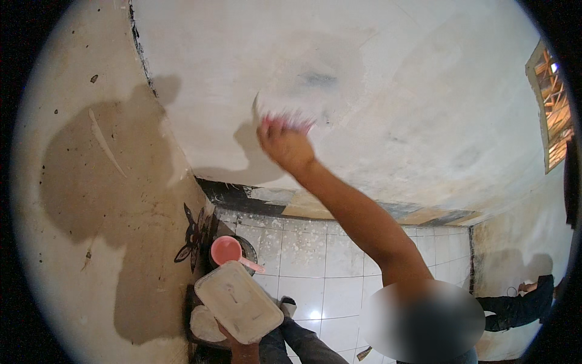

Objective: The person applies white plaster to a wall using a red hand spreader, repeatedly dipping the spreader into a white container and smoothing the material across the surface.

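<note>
Right hand (pixel 285 144): raised, fingers clamped on a blurred pink-edged trowel (pixel 290 121) pressed to the white plastered wall (pixel 376 91); best kept flat, strokes even. Left hand (pixel 241 347): gripped under a rectangular hawk board (pixel 237 301), smeared with pale plaster. Pink scoop (pixel 229 250): resting in a dark bucket (pixel 247 244), contents hidden.

Room under renovation: patchy plastered wall (pixel 394 91), splattered white floor tiles (pixel 315 267), exposed timber framing (pixel 555 103).

pink scoop (pixel 225 249), white tiled floor (pixel 303 255), cream wall (pixel 394 91).
</note>
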`<state>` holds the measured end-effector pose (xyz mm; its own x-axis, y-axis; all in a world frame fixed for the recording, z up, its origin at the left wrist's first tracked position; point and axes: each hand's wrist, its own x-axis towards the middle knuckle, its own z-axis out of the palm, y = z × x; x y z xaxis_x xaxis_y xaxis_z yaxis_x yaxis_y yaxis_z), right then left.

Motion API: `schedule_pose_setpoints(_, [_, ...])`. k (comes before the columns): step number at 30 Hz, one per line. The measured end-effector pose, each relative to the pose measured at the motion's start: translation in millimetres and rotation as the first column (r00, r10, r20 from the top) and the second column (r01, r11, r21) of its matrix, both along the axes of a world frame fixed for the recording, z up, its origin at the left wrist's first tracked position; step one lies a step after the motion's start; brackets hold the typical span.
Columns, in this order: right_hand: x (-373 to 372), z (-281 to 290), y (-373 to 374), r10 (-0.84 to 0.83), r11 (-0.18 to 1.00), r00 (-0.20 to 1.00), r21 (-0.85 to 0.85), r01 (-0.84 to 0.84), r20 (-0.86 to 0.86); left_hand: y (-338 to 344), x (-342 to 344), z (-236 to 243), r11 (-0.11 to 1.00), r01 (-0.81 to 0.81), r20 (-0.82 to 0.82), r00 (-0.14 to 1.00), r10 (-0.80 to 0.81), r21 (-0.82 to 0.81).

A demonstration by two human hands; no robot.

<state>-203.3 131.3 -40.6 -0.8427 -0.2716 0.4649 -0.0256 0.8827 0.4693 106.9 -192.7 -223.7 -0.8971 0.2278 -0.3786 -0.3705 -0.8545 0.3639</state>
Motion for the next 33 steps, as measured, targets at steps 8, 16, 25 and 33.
schedule_pose_setpoints(8, [103, 37, 7, 0.156, 0.934, 0.988, -0.326, -0.145, 0.006, 3, -10, -1, 0.976, -0.051, 0.089, 0.995, 0.032, 0.213])
schedule_pose_setpoints(16, [71, 226, 57, -0.163, 0.959, 0.859, -0.281, 0.023, -0.486, 9, -16, 1, 0.989, 0.019, 0.009, 1.0, -0.021, 0.148])
schedule_pose_setpoints(25, [13, 5, -16, 0.002, 0.997, 0.939, -0.076, 0.026, 0.345, 5, -5, -16, 0.995, 0.096, -0.132, 0.987, -0.091, 0.026])
schedule_pose_setpoints(33, [100, 33, 8, 0.169, 0.982, 0.985, -0.091, -0.166, 0.022, 3, -4, -7, 0.997, 0.049, -0.051, 0.998, -0.047, 0.052])
